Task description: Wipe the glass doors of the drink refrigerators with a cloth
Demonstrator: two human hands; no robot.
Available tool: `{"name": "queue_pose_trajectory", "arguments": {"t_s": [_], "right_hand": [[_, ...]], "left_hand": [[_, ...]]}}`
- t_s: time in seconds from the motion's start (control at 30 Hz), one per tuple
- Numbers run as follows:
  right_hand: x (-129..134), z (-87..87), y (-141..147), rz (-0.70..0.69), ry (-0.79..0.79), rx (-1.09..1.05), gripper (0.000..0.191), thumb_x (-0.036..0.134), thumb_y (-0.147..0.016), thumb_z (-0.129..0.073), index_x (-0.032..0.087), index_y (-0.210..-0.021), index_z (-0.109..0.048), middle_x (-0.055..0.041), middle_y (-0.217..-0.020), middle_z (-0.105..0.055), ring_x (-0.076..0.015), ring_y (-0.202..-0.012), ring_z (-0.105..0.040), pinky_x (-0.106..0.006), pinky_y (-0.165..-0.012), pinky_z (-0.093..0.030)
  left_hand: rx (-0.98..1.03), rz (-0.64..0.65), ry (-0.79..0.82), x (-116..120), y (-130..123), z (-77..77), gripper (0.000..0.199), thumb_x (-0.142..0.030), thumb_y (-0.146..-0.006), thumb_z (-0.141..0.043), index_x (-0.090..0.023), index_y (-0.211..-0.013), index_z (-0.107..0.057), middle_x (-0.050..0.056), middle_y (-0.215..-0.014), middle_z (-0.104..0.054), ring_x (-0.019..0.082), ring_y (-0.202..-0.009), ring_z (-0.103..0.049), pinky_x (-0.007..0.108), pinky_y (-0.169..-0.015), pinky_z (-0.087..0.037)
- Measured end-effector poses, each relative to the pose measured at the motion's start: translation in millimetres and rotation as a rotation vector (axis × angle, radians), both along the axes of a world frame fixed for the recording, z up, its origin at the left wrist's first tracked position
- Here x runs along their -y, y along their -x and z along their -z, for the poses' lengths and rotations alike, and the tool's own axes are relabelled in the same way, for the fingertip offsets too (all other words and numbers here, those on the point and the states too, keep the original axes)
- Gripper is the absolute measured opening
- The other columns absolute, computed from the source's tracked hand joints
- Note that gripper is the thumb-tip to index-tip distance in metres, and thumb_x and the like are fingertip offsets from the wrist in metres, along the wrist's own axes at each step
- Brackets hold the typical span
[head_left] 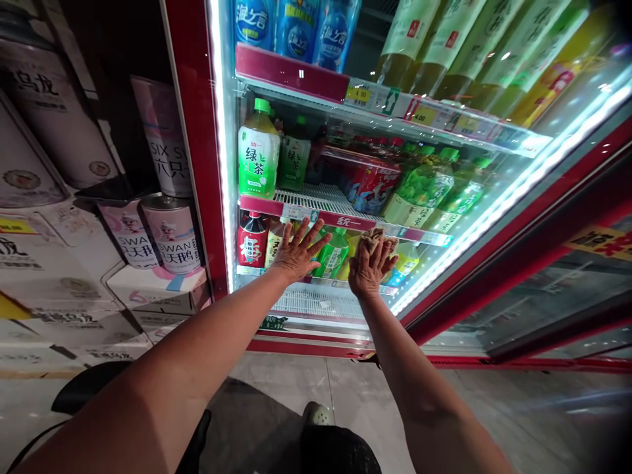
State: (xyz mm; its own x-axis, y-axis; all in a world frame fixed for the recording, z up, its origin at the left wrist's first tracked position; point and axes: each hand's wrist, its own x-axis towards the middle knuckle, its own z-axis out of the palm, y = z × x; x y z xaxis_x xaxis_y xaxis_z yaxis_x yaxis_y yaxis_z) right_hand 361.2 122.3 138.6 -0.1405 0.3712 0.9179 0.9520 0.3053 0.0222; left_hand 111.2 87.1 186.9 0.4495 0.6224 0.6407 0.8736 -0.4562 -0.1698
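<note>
My left hand (295, 255) lies flat with fingers spread, apparently against the glass front of a lit drinks fridge, and holds nothing. To its right, my right hand (366, 270) presses a crumpled brown cloth (376, 241) to the same front, its fingers over the cloth. Behind the hands runs a red-edged shelf (345, 220) with price labels. A green tea bottle (257, 155) stands on that shelf at the left. Below it, a green bottle (332, 255) shows between my hands, and a dark red bottle (253, 238) stands further left.
Large bottles (451, 39) and blue bottles (296, 29) fill the upper shelf. Stacked pink-and-white cans (172, 234) and cartons (155, 293) stand left of the red door frame (195, 131). Another red-framed fridge (533, 283) is at the right. A shoe (317, 415) shows on the tiled floor.
</note>
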Motion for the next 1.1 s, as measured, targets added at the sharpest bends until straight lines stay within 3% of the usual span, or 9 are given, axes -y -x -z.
{"name": "queue_pose_trajectory", "arguments": {"t_s": [0.1,0.2,0.3,0.4,0.5,0.6,0.77,0.93,1.1], "right_hand": [[1,-0.1,27,0.016,-0.001,-0.044,0.057,0.034,-0.099,-0.048,0.018,-0.153,-0.050,-0.0165,-0.175,-0.013,-0.0358,-0.163,0.004,-0.070,-0.124,-0.010],[13,17.2,45,-0.067,0.058,0.128,0.052,0.036,-0.099,-0.052,0.024,-0.149,-0.057,-0.0130,-0.172,-0.028,-0.0329,-0.163,-0.002,-0.064,-0.127,-0.012],[24,39.6,37,-0.143,0.074,0.271,0.044,0.033,-0.099,-0.055,0.033,-0.142,-0.064,-0.0081,-0.164,-0.046,-0.0282,-0.163,-0.012,-0.060,-0.129,-0.009],[24,49.0,16,-0.121,0.109,0.252,0.041,0.033,-0.099,-0.055,0.033,-0.139,-0.065,-0.0087,-0.162,-0.048,-0.0281,-0.161,-0.017,-0.062,-0.128,-0.007],[17,38.2,16,-0.062,0.133,0.102,0.045,0.035,-0.101,-0.050,0.027,-0.144,-0.061,-0.0144,-0.169,-0.036,-0.0318,-0.163,-0.011,-0.069,-0.126,-0.009],[13,20.5,46,-0.035,0.106,-0.033,0.052,0.037,-0.102,-0.047,0.021,-0.151,-0.054,-0.0181,-0.173,-0.022,-0.0347,-0.163,0.000,-0.072,-0.124,-0.013],[23,25.1,97,-0.168,0.186,0.120,0.050,0.037,-0.102,-0.048,0.026,-0.150,-0.057,-0.0142,-0.171,-0.030,-0.0353,-0.163,-0.002,-0.070,-0.124,-0.017],[31,40.7,78,-0.223,0.221,0.315,0.046,0.032,-0.101,-0.052,0.032,-0.146,-0.061,-0.0098,-0.165,-0.044,-0.0312,-0.162,-0.019,-0.061,-0.128,-0.019],[23,14.7,91,-0.148,0.134,0.122,0.054,0.034,-0.103,-0.048,0.027,-0.157,-0.049,-0.0129,-0.173,-0.027,-0.0347,-0.163,-0.005,-0.068,-0.126,-0.015]], "left_hand": [[-0.006,0.007,0.009,1,-1,-0.7,0.127,-0.047,-0.082,-0.081,-0.031,-0.166,0.014,0.004,-0.172,0.019,0.032,-0.151,0.035,0.070,-0.124,0.013],[-0.023,0.013,0.006,3,0,-3.8,0.133,-0.042,-0.079,-0.084,-0.025,-0.166,0.016,0.006,-0.171,0.021,0.032,-0.150,0.036,0.068,-0.125,0.012],[-0.074,0.038,-0.005,6,10,-5.9,0.131,-0.039,-0.080,-0.082,-0.018,-0.166,0.015,0.007,-0.172,0.018,0.029,-0.151,0.035,0.063,-0.129,0.009],[-0.134,0.056,-0.028,11,31,-1.5,0.124,-0.041,-0.085,-0.078,-0.016,-0.166,0.012,0.006,-0.173,0.014,0.025,-0.153,0.031,0.056,-0.130,0.009],[-0.115,0.030,-0.075,18,53,10.1,0.123,-0.046,-0.085,-0.078,-0.022,-0.167,0.010,0.005,-0.173,0.013,0.025,-0.154,0.030,0.059,-0.127,0.017],[-0.030,-0.020,-0.096,25,66,21.8,0.124,-0.050,-0.082,-0.081,-0.032,-0.167,0.008,0.006,-0.173,0.010,0.028,-0.155,0.026,0.067,-0.121,0.021],[0.076,-0.067,-0.035,29,64,26.8,0.122,-0.046,-0.080,-0.085,-0.039,-0.166,0.001,0.008,-0.174,0.000,0.032,-0.158,0.017,0.075,-0.120,0.014],[0.045,-0.063,0.019,33,76,22.2,0.122,-0.044,-0.080,-0.085,-0.036,-0.166,0.001,0.008,-0.174,-0.008,0.032,-0.159,0.014,0.075,-0.120,0.015],[0.082,-0.115,-0.004,41,105,21.7,0.126,-0.042,-0.077,-0.088,-0.039,-0.166,0.001,0.008,-0.175,-0.003,0.036,-0.157,0.018,0.077,-0.120,0.010]]}}
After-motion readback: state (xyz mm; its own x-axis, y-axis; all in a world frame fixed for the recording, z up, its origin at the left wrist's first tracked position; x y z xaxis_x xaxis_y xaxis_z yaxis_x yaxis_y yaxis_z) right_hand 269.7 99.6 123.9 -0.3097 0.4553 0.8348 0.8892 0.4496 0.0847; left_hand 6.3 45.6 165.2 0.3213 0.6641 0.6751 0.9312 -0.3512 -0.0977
